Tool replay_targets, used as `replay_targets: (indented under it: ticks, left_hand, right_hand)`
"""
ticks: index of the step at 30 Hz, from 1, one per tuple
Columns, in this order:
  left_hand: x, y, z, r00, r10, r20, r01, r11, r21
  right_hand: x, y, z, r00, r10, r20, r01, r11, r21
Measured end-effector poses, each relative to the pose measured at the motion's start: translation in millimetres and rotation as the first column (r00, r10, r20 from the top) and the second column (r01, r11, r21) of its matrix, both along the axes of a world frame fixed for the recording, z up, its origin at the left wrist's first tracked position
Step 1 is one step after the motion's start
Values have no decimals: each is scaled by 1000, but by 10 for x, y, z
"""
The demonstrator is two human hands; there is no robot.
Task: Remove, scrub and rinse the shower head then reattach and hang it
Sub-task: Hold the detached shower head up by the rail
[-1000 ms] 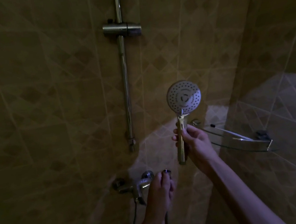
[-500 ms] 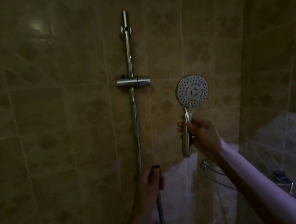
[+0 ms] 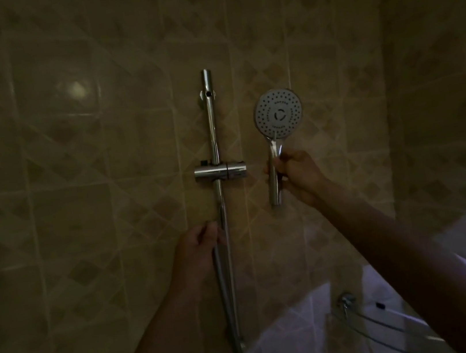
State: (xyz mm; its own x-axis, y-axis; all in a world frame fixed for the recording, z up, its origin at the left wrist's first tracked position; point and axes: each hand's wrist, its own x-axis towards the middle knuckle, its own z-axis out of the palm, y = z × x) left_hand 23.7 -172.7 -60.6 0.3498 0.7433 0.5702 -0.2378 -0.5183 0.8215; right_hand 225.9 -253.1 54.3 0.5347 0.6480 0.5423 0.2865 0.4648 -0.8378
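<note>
With the right hand point(image 3: 298, 174) gripping the shower head point(image 3: 278, 122) and the left hand point(image 3: 197, 246) apparently holding the hose point(image 3: 225, 298), misaligned threads in this dimness could cross-thread.

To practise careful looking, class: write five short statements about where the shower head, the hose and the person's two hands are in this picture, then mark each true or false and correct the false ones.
1. The right hand holds the shower head by its handle. True.
2. The shower head hangs in the holder on the rail. False: the holder is empty, and the head is held to the right of it.
3. The left hand grips the hose low beside the rail. True.
4. The hose is screwed onto the shower head's handle. False: the bottom end of the handle is bare, and the hose is apart in the left hand.
5. The spray face points at the wall. False: its nozzles face the camera.
</note>
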Motion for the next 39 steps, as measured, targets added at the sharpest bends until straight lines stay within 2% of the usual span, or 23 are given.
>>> replay_targets:
  ticks: [9, 16, 23, 28, 34, 39]
  left_hand:
    - [-87, 385, 628, 997, 80, -22, -76, 987, 142]
    - [-89, 474, 638, 994, 108, -30, -102, 981, 164]
    - [13, 473, 601, 994, 57, -92, -38, 980, 195]
    - [293, 312, 999, 981, -2, -196, 57, 960, 275]
    - [784, 337, 1704, 936, 199, -291, -54, 897, 438]
    - [1018, 319, 2017, 831, 452, -324, -176, 766, 618]
  right_hand:
    - [-148, 359, 537, 995, 11, 98, -18, 998, 66]
    - [-134, 517, 667, 998, 58, 30, -61, 992, 108]
    - [-31, 540, 562, 997, 66, 30, -68, 995, 78]
    - [24, 411, 603, 996, 83, 34, -86, 992, 88]
    - [155, 266, 650, 994, 104, 33, -107, 989, 101]
    - [280, 204, 638, 992, 119, 30, -122, 986, 113]
